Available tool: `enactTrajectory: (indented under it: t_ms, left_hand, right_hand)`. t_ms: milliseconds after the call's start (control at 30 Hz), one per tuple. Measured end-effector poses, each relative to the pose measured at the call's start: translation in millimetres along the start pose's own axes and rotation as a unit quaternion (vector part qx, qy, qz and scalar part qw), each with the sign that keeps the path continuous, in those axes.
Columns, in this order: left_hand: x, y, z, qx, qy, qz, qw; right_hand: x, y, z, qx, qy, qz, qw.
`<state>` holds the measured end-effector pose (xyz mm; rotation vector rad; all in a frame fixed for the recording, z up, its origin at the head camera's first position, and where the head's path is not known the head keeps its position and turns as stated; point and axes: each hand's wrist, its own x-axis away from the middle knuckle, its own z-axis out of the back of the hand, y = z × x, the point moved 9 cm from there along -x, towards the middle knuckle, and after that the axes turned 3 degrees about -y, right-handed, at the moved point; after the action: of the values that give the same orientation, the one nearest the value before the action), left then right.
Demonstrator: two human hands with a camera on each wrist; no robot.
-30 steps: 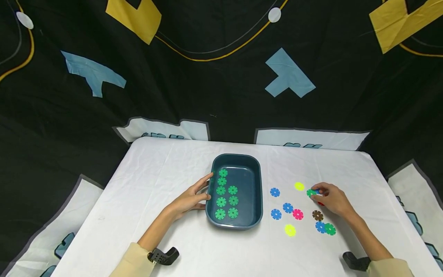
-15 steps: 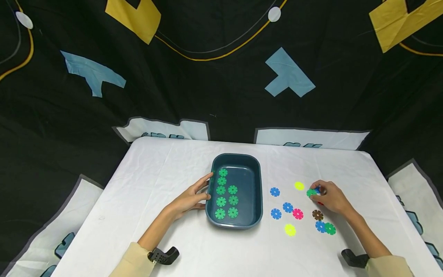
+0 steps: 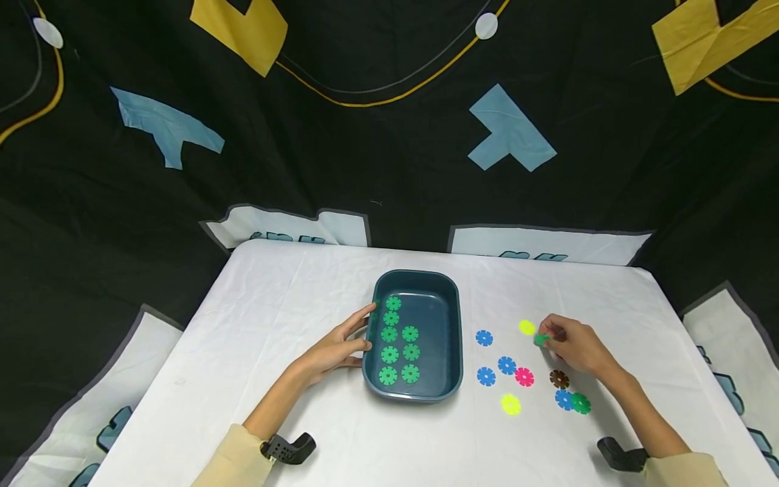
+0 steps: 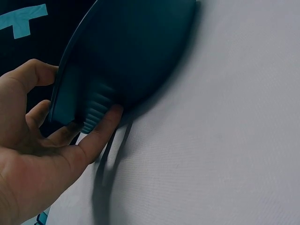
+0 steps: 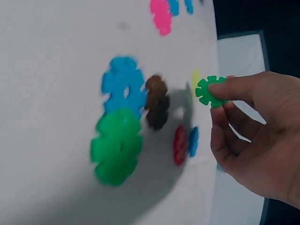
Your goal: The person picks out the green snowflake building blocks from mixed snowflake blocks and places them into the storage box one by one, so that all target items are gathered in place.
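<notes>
My left hand (image 3: 331, 350) holds the left side of a dark teal tray (image 3: 435, 318). In the left wrist view its thumb lies against the ribbed grip (image 4: 99, 105) on the tray's outer wall, other fingers at the rim. Inside the tray, several green notched discs (image 3: 410, 373) stand in two columns. Right of the tray, my right hand (image 3: 581, 346) pinches another green notched disc (image 5: 211, 91) between thumb and fingers, raised off the tablecloth. Below that hand in the right wrist view lie a red disc (image 5: 180, 145) and a blue disc (image 5: 193, 141).
More discs lie on the white cloth (image 3: 292, 291): blue ones (image 3: 506, 365), a pink one (image 3: 524, 377), yellow ones (image 3: 510, 404), a brown one (image 3: 559, 379) and a green one (image 3: 581, 404) overlapping a blue. A black curtain (image 3: 402, 162) hangs behind the table.
My right hand has picked the green disc up from beside the blue and red ones and shifted it slightly left. The left hand stays at the tray.
</notes>
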<state>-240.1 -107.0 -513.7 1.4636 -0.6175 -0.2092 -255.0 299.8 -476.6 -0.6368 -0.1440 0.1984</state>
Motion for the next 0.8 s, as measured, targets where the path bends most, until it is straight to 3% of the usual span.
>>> enactTrajectory:
  t_ms: [167,467,800]
  left_hand:
    - [-0.6,0.7,0.1,0.001,0.001,0.001,1.0000]
    - [0.3,0.0,0.3,0.004,0.006,0.003,1.0000]
    - [0.5,0.0,-0.7,0.008,-0.002,-0.002,1.0000]
  right_hand:
    - [-4,-26,3,-0.002,0.018,0.043,0.999]
    - [-26,-83,-3,-0.062,0.017,0.095,0.993]
    - [-60,-136,-33,-0.136,-0.046,0.112,0.983]
